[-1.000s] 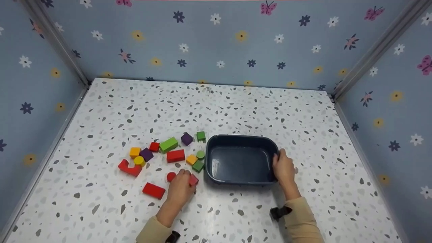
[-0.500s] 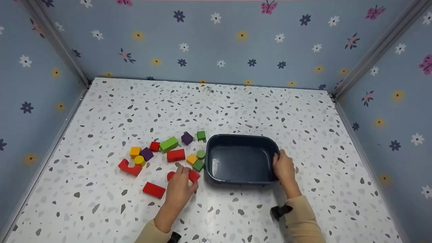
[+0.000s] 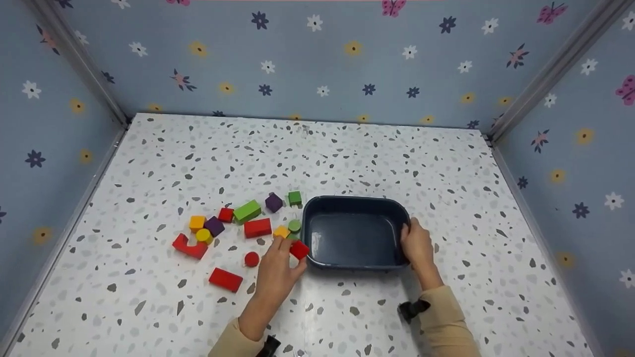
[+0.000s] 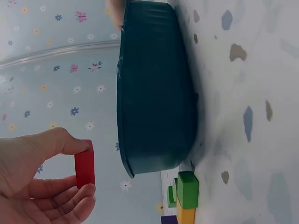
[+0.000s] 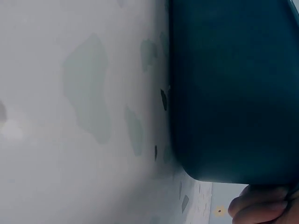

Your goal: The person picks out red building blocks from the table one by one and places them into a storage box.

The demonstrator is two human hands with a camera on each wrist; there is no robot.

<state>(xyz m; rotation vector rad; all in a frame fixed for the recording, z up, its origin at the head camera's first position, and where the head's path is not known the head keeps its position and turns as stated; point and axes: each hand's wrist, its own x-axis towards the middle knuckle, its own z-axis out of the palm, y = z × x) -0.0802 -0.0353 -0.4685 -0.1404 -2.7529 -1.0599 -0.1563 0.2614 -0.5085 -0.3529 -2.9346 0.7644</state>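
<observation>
My left hand (image 3: 275, 272) pinches a small red block (image 3: 299, 249) between thumb and fingertips, at the left edge of a dark blue tub (image 3: 352, 240). In the left wrist view the red block (image 4: 85, 163) is raised off the table beside the tub's side wall (image 4: 156, 88). The right hand (image 3: 417, 248) grips the tub's right rim; its curled fingers (image 5: 259, 205) show at the wall in the right wrist view. Bare tub floor shows inside. A yellow-orange block (image 3: 282, 232) and a green cylinder (image 3: 294, 226) lie just beyond the left hand, which partly covers a green block.
Left of the tub lie several more blocks: a red cylinder (image 3: 251, 259), red brick (image 3: 225, 280), red arch (image 3: 190, 247), yellow cylinder (image 3: 204, 236), light green block (image 3: 247, 212), and purple block (image 3: 273, 203). A flowered wall (image 3: 322, 59) rises behind the speckled table (image 3: 337, 153).
The left hand has picked up the red block from near the red cylinder and carried it right and away from the body, to the tub's edge. The right hand keeps its hold.
</observation>
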